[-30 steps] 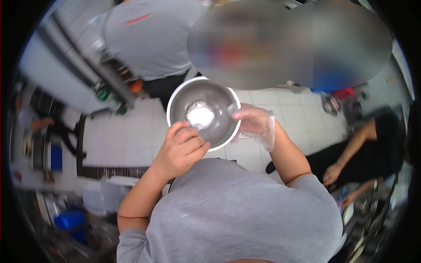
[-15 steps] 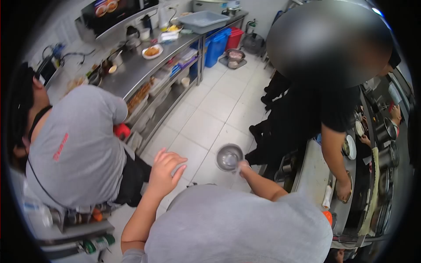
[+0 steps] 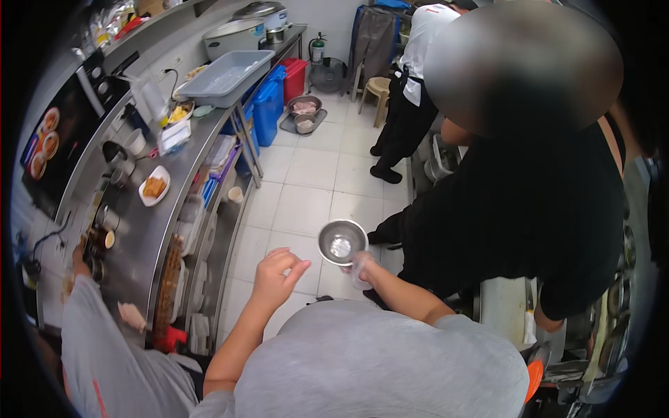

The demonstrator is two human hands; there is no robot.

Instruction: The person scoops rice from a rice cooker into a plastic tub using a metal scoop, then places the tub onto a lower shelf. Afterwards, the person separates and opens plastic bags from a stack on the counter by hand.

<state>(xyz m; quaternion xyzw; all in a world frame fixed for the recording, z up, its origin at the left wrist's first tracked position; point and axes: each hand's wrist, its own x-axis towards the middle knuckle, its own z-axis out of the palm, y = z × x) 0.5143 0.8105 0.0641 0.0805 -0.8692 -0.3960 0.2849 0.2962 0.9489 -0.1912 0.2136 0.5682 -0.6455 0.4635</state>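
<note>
A round steel bowl (image 3: 342, 242), with nothing seen inside but bright reflections, is held out in front of my body over the tiled floor. My right hand (image 3: 362, 270), in a clear plastic glove, grips its near right rim. Bare and raised to the left of the bowl, my left hand (image 3: 280, 273) holds nothing; its thumb stands apart from the bent fingers, and it does not touch the bowl.
A steel counter (image 3: 150, 223) on the left bears a white dish of food (image 3: 154, 187) and a grey tub (image 3: 230, 73). Co-workers stand left, right and farther ahead. Bowls of meat (image 3: 304, 106) sit on the floor near blue and red bins (image 3: 294, 78).
The view has swung rightward from the first frame to face down the aisle. My left hand has let go of the bowl, which my right hand now holds alone, farther from my body.
</note>
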